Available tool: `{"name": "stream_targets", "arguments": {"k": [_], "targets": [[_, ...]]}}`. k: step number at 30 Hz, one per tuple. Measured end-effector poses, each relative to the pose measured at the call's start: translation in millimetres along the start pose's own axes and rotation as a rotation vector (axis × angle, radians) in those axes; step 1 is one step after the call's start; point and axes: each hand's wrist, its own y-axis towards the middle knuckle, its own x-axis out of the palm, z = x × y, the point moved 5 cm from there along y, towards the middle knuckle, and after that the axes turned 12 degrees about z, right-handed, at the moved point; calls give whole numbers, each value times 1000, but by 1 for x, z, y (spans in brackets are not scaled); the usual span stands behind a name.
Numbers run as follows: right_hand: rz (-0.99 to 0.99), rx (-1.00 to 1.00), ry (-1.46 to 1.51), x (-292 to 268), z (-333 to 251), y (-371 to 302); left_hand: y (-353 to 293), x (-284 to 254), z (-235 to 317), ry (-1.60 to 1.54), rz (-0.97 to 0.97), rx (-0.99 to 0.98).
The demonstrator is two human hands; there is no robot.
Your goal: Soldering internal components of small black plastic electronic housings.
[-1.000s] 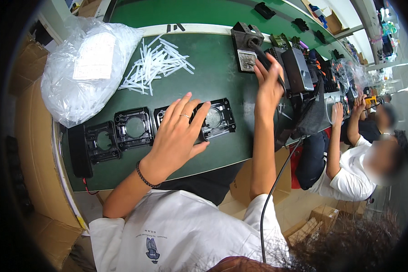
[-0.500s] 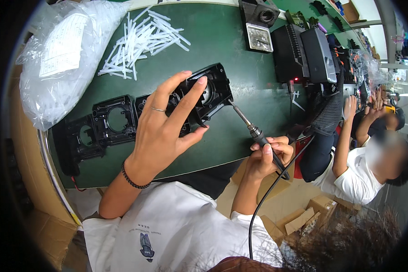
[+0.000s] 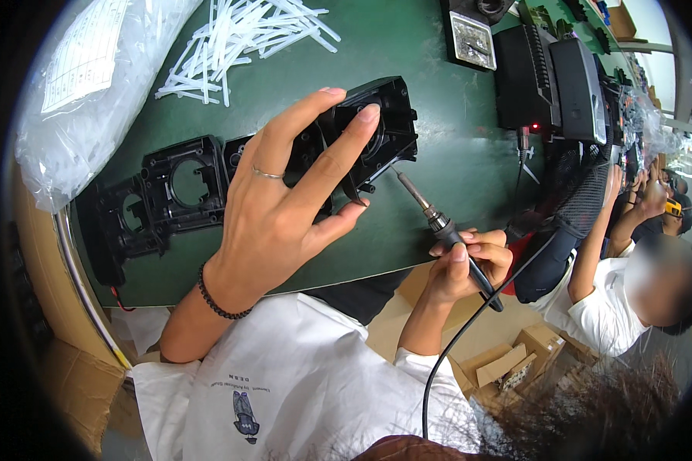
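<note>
My left hand [image 3: 273, 200] is spread over a black plastic housing [image 3: 396, 115], gripping it with fingers on top and the thumb at its near side. The housing is tilted up off the green table, and part of it is hidden under the hand. My right hand [image 3: 469, 267] holds a soldering iron [image 3: 440, 223] like a pen, its cable trailing down. The iron's metal tip lies just off the housing's lower right edge. To the left of my left hand, more black plastic frames [image 3: 184, 180] with round openings lie in a row.
White plastic sticks [image 3: 246, 38] are heaped at the back, beside a clear plastic bag [image 3: 92, 100] with a paper label. A small metal tray [image 3: 473, 42] and dark box-shaped devices [image 3: 530, 81] stand at the back right. A co-worker [image 3: 603, 296] sits at the right.
The view has shifted slightly. The iron's tip has drawn away from the housing's corner, leaving a small gap. Both hands keep their grip.
</note>
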Motion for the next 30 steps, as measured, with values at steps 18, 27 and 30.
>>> {"name": "stream_targets", "arguments": {"k": [18,27,30], "targets": [[-69,0,-1,-5,2,0,-1,1,-1,2,12,33],[-101,-29,2,-6,2,0,-2,1,-1,-1,12,27],[-42,-32,60,-6,2,-1,-3,1,-3,2,9,18]]}}
